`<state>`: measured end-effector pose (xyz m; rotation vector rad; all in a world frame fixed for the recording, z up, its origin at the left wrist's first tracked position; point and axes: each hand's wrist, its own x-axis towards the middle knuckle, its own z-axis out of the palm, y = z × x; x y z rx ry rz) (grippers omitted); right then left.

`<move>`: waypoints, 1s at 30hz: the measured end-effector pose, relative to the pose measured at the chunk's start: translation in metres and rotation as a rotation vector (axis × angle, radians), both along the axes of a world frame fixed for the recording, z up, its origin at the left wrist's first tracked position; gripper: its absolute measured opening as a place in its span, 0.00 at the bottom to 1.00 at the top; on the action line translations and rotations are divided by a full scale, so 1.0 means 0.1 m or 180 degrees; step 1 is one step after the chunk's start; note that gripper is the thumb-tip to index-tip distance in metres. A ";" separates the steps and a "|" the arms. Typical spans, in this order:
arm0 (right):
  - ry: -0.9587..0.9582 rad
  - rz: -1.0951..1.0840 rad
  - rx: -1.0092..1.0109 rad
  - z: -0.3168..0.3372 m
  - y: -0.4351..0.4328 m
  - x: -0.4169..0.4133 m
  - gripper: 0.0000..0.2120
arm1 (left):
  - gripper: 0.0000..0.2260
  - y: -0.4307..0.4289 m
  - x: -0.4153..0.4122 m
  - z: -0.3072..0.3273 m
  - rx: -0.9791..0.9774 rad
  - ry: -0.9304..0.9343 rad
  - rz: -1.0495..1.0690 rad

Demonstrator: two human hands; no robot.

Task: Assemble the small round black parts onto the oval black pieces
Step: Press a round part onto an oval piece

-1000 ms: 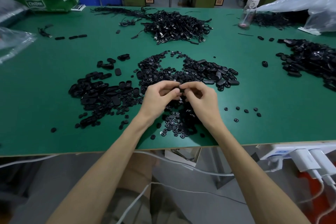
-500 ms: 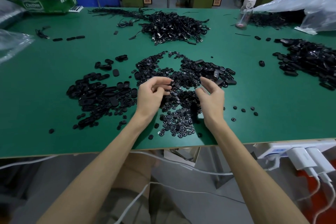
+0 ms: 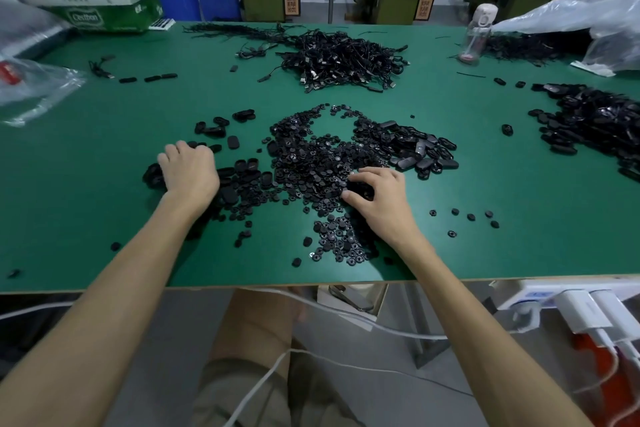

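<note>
Hundreds of small round black plastic parts (image 3: 322, 159) lie heaped mid-way across the green table top (image 3: 104, 191), straight ahead of you. Your right hand (image 3: 379, 199) rests on the heap's 5 o'clock edge, fingers curled down over the parts and thumb stretched towards 9 o'clock. Flat oval black pieces (image 3: 249, 180) spread out at 9 o'clock of the heap. Your left hand (image 3: 188, 172) lies knuckles-up on them, fingers bent under. Both sets of fingertips are hidden, so whether either hand holds a piece cannot be told. A second oval pile (image 3: 415, 146) at 2 o'clock touches the round parts. A tangle of black cables (image 3: 346, 59) sits at 12 o'clock, a large dark heap (image 3: 595, 118) at 3 o'clock, and a crumpled clear plastic bag (image 3: 31, 87) at 10 o'clock.
</note>
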<state>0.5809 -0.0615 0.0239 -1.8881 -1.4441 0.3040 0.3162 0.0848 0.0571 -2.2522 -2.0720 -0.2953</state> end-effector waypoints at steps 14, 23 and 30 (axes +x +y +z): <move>0.0125 -0.0066 0.0356 0.05 -0.01 -0.01 0.02 | 0.04 -0.33 0.40 0.09 0.0138 -0.2746 -0.1034; 0.0453 -0.0358 0.0815 0.04 -0.01 0.01 0.02 | 0.10 -0.72 1.07 -0.11 -0.1909 -0.5324 -0.1324; 0.0583 -0.0087 0.0869 0.05 -0.04 -0.02 0.04 | 0.10 -0.74 1.18 -0.26 -0.1997 -0.5527 -0.1375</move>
